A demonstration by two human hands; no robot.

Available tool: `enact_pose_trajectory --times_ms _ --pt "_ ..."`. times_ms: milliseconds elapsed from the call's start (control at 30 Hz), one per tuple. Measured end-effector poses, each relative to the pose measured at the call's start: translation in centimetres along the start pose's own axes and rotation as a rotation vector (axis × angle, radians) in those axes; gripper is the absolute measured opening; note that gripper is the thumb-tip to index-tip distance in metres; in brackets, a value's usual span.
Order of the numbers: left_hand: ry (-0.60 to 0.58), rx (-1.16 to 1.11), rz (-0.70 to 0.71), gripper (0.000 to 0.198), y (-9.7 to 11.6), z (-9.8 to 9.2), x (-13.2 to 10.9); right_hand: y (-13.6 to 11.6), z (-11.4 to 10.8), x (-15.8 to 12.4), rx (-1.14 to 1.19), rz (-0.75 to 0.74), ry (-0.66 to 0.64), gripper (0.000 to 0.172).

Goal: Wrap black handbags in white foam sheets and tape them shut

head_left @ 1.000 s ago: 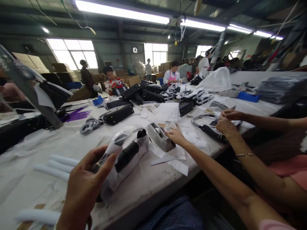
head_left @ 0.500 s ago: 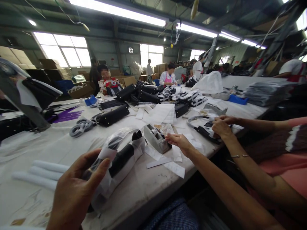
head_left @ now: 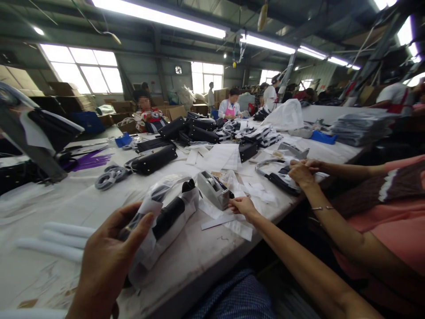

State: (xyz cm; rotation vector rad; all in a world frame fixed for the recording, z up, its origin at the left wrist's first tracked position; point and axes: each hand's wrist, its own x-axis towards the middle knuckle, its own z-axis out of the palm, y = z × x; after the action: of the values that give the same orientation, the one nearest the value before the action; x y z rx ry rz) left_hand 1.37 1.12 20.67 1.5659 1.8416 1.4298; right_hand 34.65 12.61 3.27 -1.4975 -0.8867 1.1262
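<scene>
My left hand (head_left: 106, 261) is at the lower left, fingers and thumb closed on one end of a black bag piece wrapped in white paper and clear film (head_left: 166, 217). The rest of that piece lies on the white table (head_left: 206, 257). My right hand (head_left: 242, 206) reaches across to the near side of a grey tape dispenser (head_left: 212, 189). Its fingers are curled together just in front of the dispenser, and I cannot make out what is between them. White paper strips (head_left: 229, 223) lie under that hand.
A co-worker in pink on the right has both hands (head_left: 300, 170) on a black strap. Black bags (head_left: 152, 159), coiled grey straps (head_left: 108, 177), white foam rolls (head_left: 63, 235) and paper sheets (head_left: 226, 157) cover the table. Other people work at the far end.
My right hand has drawn back from the top of the tape dispenser toward the table edge. My left hand keeps its hold on the wrapped piece. The view has shifted slightly.
</scene>
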Motion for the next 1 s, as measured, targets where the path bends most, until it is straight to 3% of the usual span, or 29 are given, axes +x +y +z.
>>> enact_pose_trajectory --times_ms 133,267,400,500,600,667,833,1000 --pt "-0.036 0.001 -0.021 0.055 -0.4 -0.2 0.2 0.5 -0.4 -2.2 -0.011 -0.132 0.013 0.033" --pt "-0.073 -0.038 0.022 0.055 -1.1 0.1 0.4 -1.3 0.8 -5.9 -0.006 -0.332 -0.026 0.033" --pt "-0.095 -0.085 0.096 0.049 -1.2 0.7 0.2 -5.4 3.9 -10.5 0.037 -0.564 -0.186 0.027" --pt "-0.112 -0.115 0.132 0.046 -1.2 1.0 0.0 -8.4 6.5 -13.8 0.144 -0.645 -0.381 0.022" --pt "-0.105 -0.123 0.176 0.042 -1.2 1.1 -0.2 -10.4 8.9 -16.0 0.213 -0.676 -0.552 0.019" --pt "-0.105 -0.128 0.197 0.04 -1.2 1.1 -0.3 -11.2 10.3 -16.7 0.242 -0.654 -0.598 0.021" --pt "-0.125 -0.157 0.235 0.035 -1.2 1.4 -0.7 -11.8 12.6 -16.4 0.206 -0.532 -0.516 0.033" --pt "-0.114 -0.167 0.247 0.033 -1.3 1.7 -1.2 -12.0 12.8 -16.3 0.081 -0.543 -0.436 0.038"
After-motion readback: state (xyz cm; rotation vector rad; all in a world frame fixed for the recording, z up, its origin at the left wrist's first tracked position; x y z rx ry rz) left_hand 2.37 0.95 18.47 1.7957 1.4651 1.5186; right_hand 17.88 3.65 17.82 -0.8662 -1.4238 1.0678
